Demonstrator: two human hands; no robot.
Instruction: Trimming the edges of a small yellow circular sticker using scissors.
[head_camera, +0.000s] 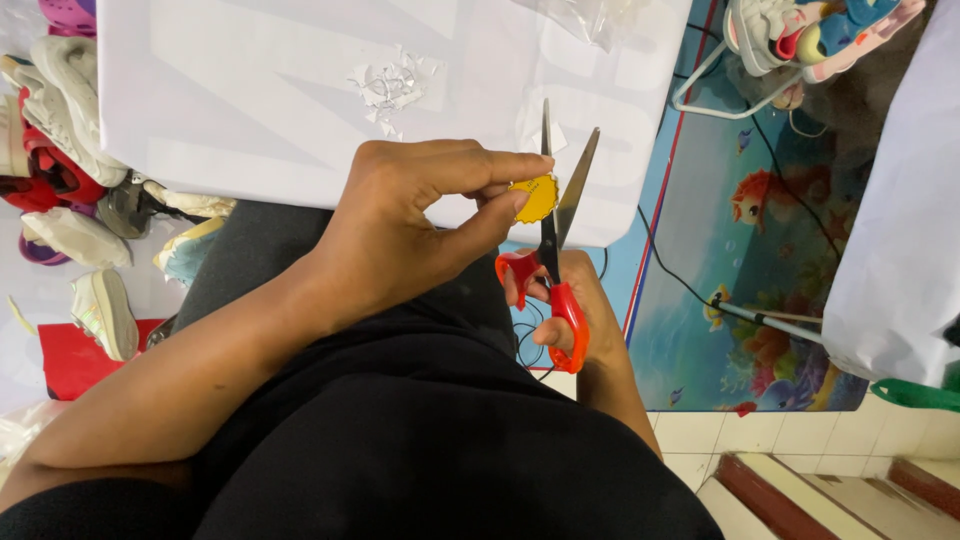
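Pinched between the thumb and forefinger of the left hand (400, 225), a small yellow disc (538, 197) sits just over the near edge of the white table (200, 100), its right rim lying in the gap between the blades of the scissors (553, 220). Those blades stand spread in a narrow V, pointing away from the body, and the right hand (575, 310) has its fingers curled through the red handles, closed around them. To cut well here, it seems best to feed the disc slowly by turning it with the left hand while the scissors stay put, taking short bites near the pivot, and to keep the pinching fingertips back from the blade line. On the table farther off lies a small heap of white paper scraps (390, 88). To the left, on the floor, shoes (70, 170) lie in a jumble; to the right a blue mat with fish pictures (760, 220) carries a black cable (690, 285).
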